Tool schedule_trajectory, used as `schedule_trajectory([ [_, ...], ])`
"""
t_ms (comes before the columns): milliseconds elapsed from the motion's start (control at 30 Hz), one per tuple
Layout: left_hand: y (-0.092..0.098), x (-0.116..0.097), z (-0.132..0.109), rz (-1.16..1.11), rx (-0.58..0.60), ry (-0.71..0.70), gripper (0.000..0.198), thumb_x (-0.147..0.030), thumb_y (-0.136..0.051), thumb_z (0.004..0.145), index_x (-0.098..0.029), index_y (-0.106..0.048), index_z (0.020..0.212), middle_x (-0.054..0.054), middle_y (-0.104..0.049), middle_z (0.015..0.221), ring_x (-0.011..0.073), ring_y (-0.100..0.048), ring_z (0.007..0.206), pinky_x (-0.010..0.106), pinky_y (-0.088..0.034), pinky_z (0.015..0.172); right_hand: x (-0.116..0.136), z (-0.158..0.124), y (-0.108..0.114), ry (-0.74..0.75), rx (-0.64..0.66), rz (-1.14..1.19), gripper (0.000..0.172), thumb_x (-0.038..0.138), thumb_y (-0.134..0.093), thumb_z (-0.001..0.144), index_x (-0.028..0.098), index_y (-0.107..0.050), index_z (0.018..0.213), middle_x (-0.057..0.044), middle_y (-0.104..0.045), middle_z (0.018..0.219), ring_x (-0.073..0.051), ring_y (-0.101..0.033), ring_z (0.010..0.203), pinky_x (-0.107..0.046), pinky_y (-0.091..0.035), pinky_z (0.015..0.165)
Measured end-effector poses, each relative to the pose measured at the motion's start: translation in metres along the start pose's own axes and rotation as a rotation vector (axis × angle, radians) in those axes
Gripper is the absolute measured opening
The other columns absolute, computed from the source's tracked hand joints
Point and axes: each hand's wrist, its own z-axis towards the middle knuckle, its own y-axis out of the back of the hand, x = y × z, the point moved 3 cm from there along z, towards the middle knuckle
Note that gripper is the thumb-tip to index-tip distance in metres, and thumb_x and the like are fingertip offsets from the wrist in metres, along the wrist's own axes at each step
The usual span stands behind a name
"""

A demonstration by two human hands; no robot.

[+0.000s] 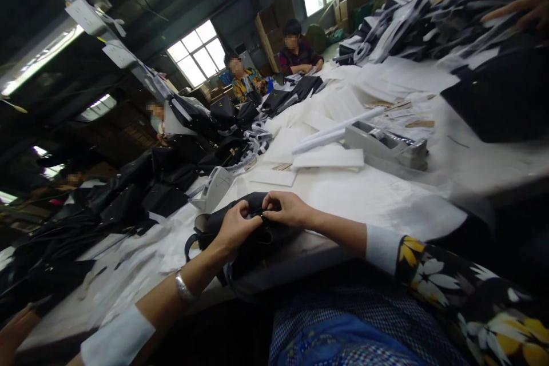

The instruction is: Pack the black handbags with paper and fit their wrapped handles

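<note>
A black handbag (pixel 274 235) lies at the table's near edge, right in front of me. Its dark strap (pixel 190 245) loops out on the left side. My left hand (pixel 238 224) is closed in a pinch on the bag's upper edge, thumb pointing to the right. Close beside it, my right hand (pixel 283 209) pinches the same edge, the fingertips of both hands almost meeting. A small gold-coloured glint shows between the fingertips; what it belongs to is too small to tell.
Black bags (pixel 128 206) are heaped along the left. A grey tape dispenser (pixel 386 146) stands right of centre, near white foam sheets (pixel 328 158). A large black bag (pixel 500 97) sits at the right. Co-workers (pixel 300 57) sit along the far side; another person's hand (pixel 17 329) shows lower left.
</note>
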Motion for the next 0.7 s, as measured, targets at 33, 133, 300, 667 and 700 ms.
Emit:
schedule_trajectory([
  [33,0.001,0.0,0.001,0.008,0.014,-0.012,0.031,-0.034,-0.071,0.067,-0.015,-0.062,0.091,0.004,-0.068,0.084,0.0214,-0.063,0.081,0.029,-0.048,0.071,0.0,0.0,0.0,0.006,-0.011,-0.016,0.011,0.021,-0.07,0.076,0.019,-0.067,0.087,0.001,-0.067,0.081,-0.015,-0.062,0.077,-0.025,-0.045,0.073],
  [133,0.006,-0.004,0.007,0.044,0.052,-0.052,0.03,-0.032,-0.071,0.068,-0.014,-0.064,0.091,0.005,-0.068,0.087,0.0225,-0.063,0.085,0.03,-0.048,0.074,0.0,-0.001,0.003,0.036,-0.039,-0.073,0.011,0.023,-0.069,0.079,0.02,-0.068,0.09,-0.001,-0.069,0.086,-0.016,-0.062,0.083,-0.027,-0.045,0.076],
  [300,0.024,-0.016,0.014,0.068,0.141,-0.091,0.032,-0.048,-0.066,0.079,-0.016,-0.071,0.083,0.004,-0.069,0.076,0.0213,-0.064,0.074,0.03,-0.049,0.068,0.012,0.003,0.023,0.088,-0.022,-0.188,0.011,0.026,-0.067,0.082,0.021,-0.069,0.092,-0.003,-0.07,0.09,-0.02,-0.064,0.086,-0.031,-0.047,0.08],
  [667,0.052,0.021,-0.1,-0.543,-0.499,-0.065,0.036,-0.052,-0.051,0.094,-0.02,-0.067,0.104,0.004,-0.069,0.089,0.02,-0.068,0.081,0.033,-0.055,0.079,0.09,0.004,-0.02,0.678,0.352,-0.709,0.052,0.025,-0.064,0.089,0.022,-0.052,0.139,-0.012,-0.052,0.145,-0.031,-0.04,0.138,-0.052,-0.032,0.113],
  [700,0.041,0.035,-0.116,-0.579,-0.521,0.002,0.037,-0.053,-0.05,0.094,-0.02,-0.067,0.099,0.004,-0.068,0.083,0.0196,-0.067,0.075,0.032,-0.055,0.073,0.09,0.008,-0.027,0.692,0.401,-0.756,0.049,0.023,-0.063,0.089,0.022,-0.054,0.137,-0.013,-0.057,0.138,-0.032,-0.045,0.134,-0.053,-0.032,0.112],
])
